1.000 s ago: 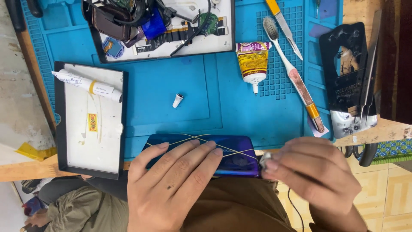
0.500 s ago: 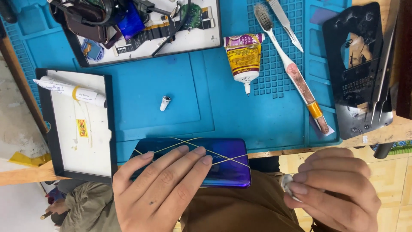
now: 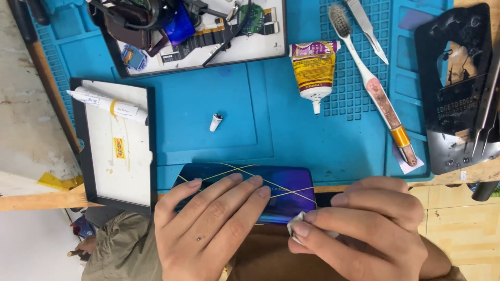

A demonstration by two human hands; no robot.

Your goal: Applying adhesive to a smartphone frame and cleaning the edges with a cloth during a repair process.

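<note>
A blue-purple phone (image 3: 245,187) lies back up at the near edge of the blue work mat (image 3: 208,119), with thin yellow rubber bands crossed over it. My left hand (image 3: 208,229) rests flat on the phone's left and middle part, fingers spread, pressing it down. My right hand (image 3: 364,229) pinches a small white wad of cloth or tissue (image 3: 298,225) against the phone's right near corner.
On the mat lie a glue tube (image 3: 314,70), its small white cap (image 3: 215,122), a worn toothbrush (image 3: 372,86) and a metal blade (image 3: 367,28). A white tray (image 3: 117,156) with a pen-like tube stands left. A parts tray (image 3: 245,44) sits at the back, a black plate (image 3: 458,88) right.
My right hand has come back leftward with the white wad and now touches the phone's right corner. My left hand stays flat on the phone. The view has shifted slightly.
</note>
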